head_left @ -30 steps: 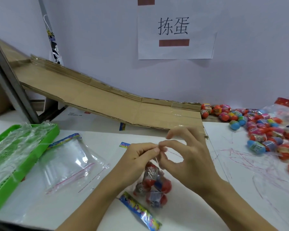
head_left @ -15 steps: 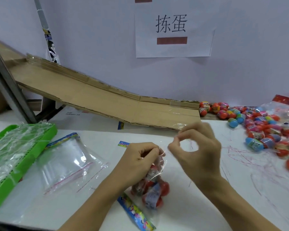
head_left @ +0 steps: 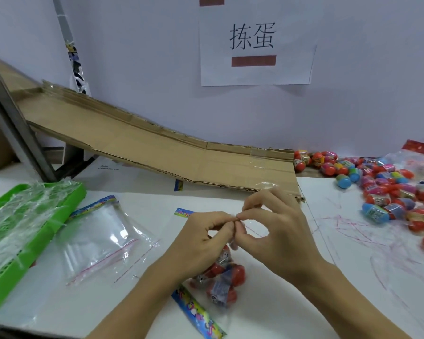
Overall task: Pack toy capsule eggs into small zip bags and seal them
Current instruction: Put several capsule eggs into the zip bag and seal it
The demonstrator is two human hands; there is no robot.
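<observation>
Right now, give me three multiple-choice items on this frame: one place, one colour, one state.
1. Where does the loose pile of colourful plastic capsule eggs lie?
A. in the tray
B. on the white table at the right
C. on the ramp

2. What colour is the slotted plastic tray at the left?
A. green
B. blue
C. red

3. What are the left hand and right hand doing?
A. resting flat
B. each lifting an egg
C. pinching the top of the clear zip bag of red eggs

Answers: 1 B, the pile spreads over the table's right side, beyond the brown cardboard ramp. 2 A, its rim and slats are bright green. 3 C, both grips meet at the bag's mouth, above the eggs.
</observation>
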